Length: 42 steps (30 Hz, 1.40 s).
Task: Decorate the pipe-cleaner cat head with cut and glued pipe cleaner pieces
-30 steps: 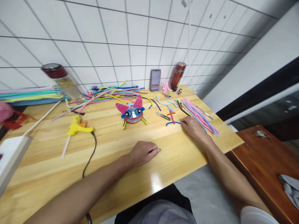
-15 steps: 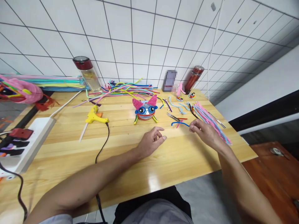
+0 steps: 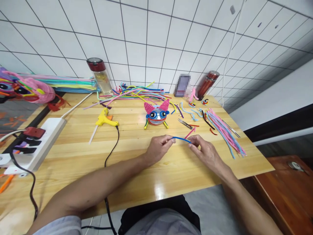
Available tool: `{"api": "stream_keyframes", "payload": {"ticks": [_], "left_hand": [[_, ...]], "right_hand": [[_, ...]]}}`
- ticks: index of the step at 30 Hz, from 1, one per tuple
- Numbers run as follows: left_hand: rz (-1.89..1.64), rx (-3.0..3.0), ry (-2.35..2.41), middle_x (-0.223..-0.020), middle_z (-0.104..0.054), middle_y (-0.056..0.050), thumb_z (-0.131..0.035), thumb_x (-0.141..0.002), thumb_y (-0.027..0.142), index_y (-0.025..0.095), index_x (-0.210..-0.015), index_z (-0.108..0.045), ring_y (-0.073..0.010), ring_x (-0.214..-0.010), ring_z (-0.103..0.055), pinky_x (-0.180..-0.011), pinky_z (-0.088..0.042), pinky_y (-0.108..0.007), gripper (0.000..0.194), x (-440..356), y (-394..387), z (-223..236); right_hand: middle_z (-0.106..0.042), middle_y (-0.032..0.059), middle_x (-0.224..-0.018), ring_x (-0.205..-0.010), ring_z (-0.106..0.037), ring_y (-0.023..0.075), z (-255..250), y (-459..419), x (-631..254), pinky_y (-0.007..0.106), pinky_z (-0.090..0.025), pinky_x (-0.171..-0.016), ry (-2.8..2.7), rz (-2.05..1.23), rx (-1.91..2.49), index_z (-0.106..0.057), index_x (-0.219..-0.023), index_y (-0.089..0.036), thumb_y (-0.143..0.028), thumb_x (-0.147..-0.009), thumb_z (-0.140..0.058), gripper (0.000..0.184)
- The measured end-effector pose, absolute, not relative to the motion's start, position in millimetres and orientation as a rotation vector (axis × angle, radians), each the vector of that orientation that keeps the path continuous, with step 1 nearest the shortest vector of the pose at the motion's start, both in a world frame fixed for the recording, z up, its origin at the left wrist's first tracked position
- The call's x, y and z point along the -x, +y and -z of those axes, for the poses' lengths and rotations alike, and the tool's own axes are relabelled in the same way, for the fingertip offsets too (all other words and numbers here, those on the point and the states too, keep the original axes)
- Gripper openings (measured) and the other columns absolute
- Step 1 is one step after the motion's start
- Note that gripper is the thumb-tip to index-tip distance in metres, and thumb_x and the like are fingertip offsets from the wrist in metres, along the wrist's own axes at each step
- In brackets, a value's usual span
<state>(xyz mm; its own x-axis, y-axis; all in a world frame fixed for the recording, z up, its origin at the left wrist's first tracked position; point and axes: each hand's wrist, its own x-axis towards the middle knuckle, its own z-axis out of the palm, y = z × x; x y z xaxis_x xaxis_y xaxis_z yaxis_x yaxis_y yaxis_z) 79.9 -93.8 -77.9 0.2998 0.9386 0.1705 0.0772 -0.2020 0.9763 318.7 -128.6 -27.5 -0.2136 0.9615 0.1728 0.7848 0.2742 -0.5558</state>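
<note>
Head view showed the left hand [image 3: 158,148] and right hand [image 3: 205,150] each pinching one end of a blue pipe cleaner [image 3: 181,139] (a pink-eared toy [image 3: 157,120] stood beyond).

The blue stem [image 3: 181,139] looked matt, the wooden table [image 3: 171,173] smooth and glossy, the far-left glue gun [image 3: 104,119] plastic.

At six o'clock, the left hand [image 3: 159,149] hides one tip of a blue pipe cleaner [image 3: 181,139]. At one, a phone [image 3: 182,85] is blurred. At seven, the bottom edge crops a sleeve [image 3: 61,227].
</note>
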Motion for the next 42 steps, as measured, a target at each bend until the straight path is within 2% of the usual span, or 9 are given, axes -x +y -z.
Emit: {"api": "stream_keyframes", "payload": {"ticks": [3,9,12,14,17,24,29,35,42], "left_hand": [[-1.056,-1.687,0.964,-0.068,-0.071,-0.001,-0.061,-0.096,0.038,0.019,-0.090,-0.081,-0.0108,-0.057,-0.055,-0.057,-0.043,-0.023,0.028,-80,-96,78],[-1.149,-1.818,0.985,-0.079,-0.079,-0.004,-0.066,-0.096,0.033,0.018,-0.106,-0.081,-0.0114,-0.057,-0.058,-0.062,-0.048,-0.025,0.024,-81,-96,86],[-1.201,-1.881,0.881,-0.092,-0.082,-0.007,-0.064,-0.099,0.033,0.020,-0.109,-0.081,-0.0154,-0.073,-0.071,-0.074,-0.056,-0.028,0.024,-81,-92,90],[-1.193,-1.922,0.807,-0.097,-0.083,-0.009,-0.061,-0.102,0.034,0.021,-0.106,-0.082,-0.0180,-0.085,-0.076,-0.082,-0.058,-0.030,0.025,-80,-90,92],[-1.164,-1.955,0.785,-0.099,-0.083,-0.009,-0.062,-0.102,0.037,0.022,-0.106,-0.082,-0.0182,-0.086,-0.077,-0.083,-0.060,-0.030,0.025,-79,-89,92],[-1.156,-1.998,0.739,-0.098,-0.083,-0.010,-0.066,-0.100,0.038,0.020,-0.107,-0.081,-0.0182,-0.085,-0.077,-0.082,-0.060,-0.029,0.024,-79,-90,94],[-1.100,-1.971,0.764,-0.101,-0.084,-0.009,-0.063,-0.102,0.035,0.022,-0.103,-0.082,-0.0195,-0.091,-0.078,-0.085,-0.060,-0.030,0.024,-77,-88,95],[-0.867,-1.995,0.673,-0.093,-0.084,-0.007,-0.062,-0.103,0.037,0.021,-0.098,-0.083,-0.0176,-0.080,-0.078,-0.078,-0.058,-0.026,0.026,-75,-91,90],[-0.762,-2.189,0.580,-0.091,-0.084,-0.007,-0.063,-0.103,0.039,0.019,-0.096,-0.082,-0.0163,-0.083,-0.079,-0.080,-0.057,-0.023,0.029,-77,-90,95]], "right_hand": [[-0.077,0.0039,-0.090,-0.075,-0.072,0.0207,32,-129,-302,0.031,-0.055,-0.071,-2.066,-0.542,1.522,-0.068,-0.119,-0.025,-0.039,-0.098,-0.060,0.026],[-0.070,0.0007,-0.070,-0.062,-0.065,0.0176,40,-129,-288,0.029,-0.047,-0.061,-2.059,-0.606,1.472,-0.076,-0.096,-0.025,-0.042,-0.103,-0.053,0.030],[-0.068,-0.0006,-0.066,-0.059,-0.062,0.0172,38,-131,-290,0.028,-0.043,-0.057,-2.040,-0.687,1.497,-0.076,-0.094,-0.025,-0.044,-0.102,-0.055,0.030],[-0.064,-0.0015,-0.061,-0.055,-0.058,0.0163,36,-132,-291,0.028,-0.042,-0.056,-2.025,-0.750,1.505,-0.074,-0.082,-0.024,-0.045,-0.101,-0.055,0.034],[-0.059,-0.0024,-0.056,-0.052,-0.051,0.0142,35,-132,-295,0.028,-0.039,-0.055,-1.990,-0.870,1.500,-0.065,-0.068,-0.023,-0.049,-0.101,-0.055,0.043],[-0.056,-0.0018,-0.054,-0.054,-0.047,0.0133,37,-134,-299,0.028,-0.035,-0.056,-1.865,-1.116,1.523,-0.061,-0.062,-0.021,-0.063,-0.098,-0.055,0.056],[-0.054,-0.0015,-0.054,-0.054,-0.044,0.0131,39,-135,-299,0.028,-0.034,-0.057,-1.835,-1.183,1.508,-0.058,-0.059,-0.021,-0.067,-0.097,-0.055,0.060],[-0.054,-0.0024,-0.056,-0.052,-0.041,0.0111,28,-128,-321,0.026,-0.029,-0.053,-2.005,-1.404,1.423,-0.063,-0.062,-0.020,-0.064,-0.098,-0.057,0.057],[-0.058,-0.0004,-0.059,-0.055,-0.045,0.0116,17,-119,-347,0.026,-0.032,-0.055,-2.143,-1.565,1.427,-0.074,-0.079,-0.016,-0.070,-0.097,-0.055,0.060]]}}
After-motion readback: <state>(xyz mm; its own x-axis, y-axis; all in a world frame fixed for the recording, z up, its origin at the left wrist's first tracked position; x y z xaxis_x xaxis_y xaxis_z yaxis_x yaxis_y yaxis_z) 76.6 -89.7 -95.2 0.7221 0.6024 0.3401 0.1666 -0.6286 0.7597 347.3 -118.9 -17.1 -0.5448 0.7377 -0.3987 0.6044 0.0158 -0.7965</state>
